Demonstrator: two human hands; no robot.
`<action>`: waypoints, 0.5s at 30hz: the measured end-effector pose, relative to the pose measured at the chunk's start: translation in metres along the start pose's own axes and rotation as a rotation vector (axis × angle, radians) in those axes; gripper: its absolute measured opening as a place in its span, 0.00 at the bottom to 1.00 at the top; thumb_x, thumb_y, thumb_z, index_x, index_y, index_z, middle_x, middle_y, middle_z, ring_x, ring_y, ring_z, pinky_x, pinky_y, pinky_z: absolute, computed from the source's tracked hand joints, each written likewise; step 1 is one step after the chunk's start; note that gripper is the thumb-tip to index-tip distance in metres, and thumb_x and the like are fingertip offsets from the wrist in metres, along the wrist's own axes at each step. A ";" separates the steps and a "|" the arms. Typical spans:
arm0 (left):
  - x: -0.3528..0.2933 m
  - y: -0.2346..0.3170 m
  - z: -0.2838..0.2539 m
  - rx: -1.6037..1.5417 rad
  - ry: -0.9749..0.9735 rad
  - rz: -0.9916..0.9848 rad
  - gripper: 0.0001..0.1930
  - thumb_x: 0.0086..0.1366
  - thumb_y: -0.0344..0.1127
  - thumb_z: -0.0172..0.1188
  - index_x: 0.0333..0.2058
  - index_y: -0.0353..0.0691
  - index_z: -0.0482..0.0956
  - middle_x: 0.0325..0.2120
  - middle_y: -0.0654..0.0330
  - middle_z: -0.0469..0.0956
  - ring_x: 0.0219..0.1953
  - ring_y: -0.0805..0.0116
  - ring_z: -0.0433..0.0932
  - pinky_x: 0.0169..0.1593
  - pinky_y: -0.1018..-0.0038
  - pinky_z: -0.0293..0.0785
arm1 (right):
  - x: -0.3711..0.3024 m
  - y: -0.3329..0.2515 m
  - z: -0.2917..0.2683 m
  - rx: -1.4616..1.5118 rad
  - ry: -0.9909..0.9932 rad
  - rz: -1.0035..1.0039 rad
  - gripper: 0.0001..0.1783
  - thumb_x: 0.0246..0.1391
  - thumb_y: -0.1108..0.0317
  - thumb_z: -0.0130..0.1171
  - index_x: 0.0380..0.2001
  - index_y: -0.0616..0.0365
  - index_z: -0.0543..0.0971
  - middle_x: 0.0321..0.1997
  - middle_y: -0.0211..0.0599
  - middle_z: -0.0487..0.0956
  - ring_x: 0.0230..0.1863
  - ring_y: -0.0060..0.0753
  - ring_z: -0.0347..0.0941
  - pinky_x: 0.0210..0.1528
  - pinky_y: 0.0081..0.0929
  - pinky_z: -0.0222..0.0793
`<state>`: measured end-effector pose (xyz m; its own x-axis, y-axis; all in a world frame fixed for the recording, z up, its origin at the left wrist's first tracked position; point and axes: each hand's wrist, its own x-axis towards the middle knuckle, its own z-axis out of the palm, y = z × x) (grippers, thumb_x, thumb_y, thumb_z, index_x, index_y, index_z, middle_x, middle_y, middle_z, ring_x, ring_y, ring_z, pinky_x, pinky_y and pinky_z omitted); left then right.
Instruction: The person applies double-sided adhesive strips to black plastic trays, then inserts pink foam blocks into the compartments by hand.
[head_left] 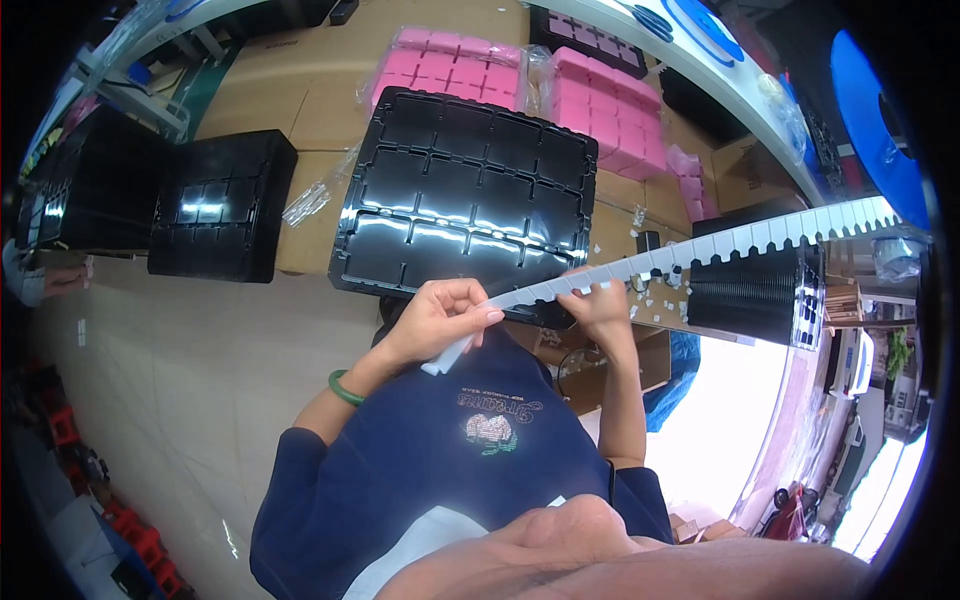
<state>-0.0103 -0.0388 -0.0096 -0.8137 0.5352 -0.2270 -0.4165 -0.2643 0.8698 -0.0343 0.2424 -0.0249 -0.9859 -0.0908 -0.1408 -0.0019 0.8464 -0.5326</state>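
Observation:
A long white strip with a notched lower edge [700,250] runs from a blue reel [875,125] at the upper right down to my hands. Between thumb and fingers, my left hand [440,318] pinches it near its free end, which hangs below the hand over my dark blue shirt. My right hand [602,312] is closed on the lower edge of the strip, a little to the right; part of its fingers is behind the strip. Just beyond both hands lies a black plastic tray [470,185] with molded compartments, its near edge partly covered by the hands and strip.
Pink trays [610,110] in clear wrap sit behind the black one on cardboard [265,100]. Black tray stacks stand at left [215,215] and right [745,290]. Small white scraps [650,295] are scattered right of the tray. Scissors [650,20] lie on a white shelf [740,95].

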 end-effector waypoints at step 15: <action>0.026 -0.027 0.015 1.209 0.195 1.150 0.10 0.52 0.26 0.70 0.34 0.37 0.81 0.17 0.67 0.73 0.22 0.70 0.75 0.40 0.71 0.75 | -0.052 -0.038 0.006 1.177 -0.050 0.156 0.15 0.58 0.77 0.61 0.49 0.67 0.78 0.46 0.42 0.82 0.43 0.27 0.79 0.50 0.24 0.74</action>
<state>-0.0141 -0.0061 -0.0322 -0.5256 0.3905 0.7558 0.8435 0.3551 0.4031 0.0180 0.2122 -0.0024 -0.9540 -0.0719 -0.2911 0.2989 -0.1505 -0.9423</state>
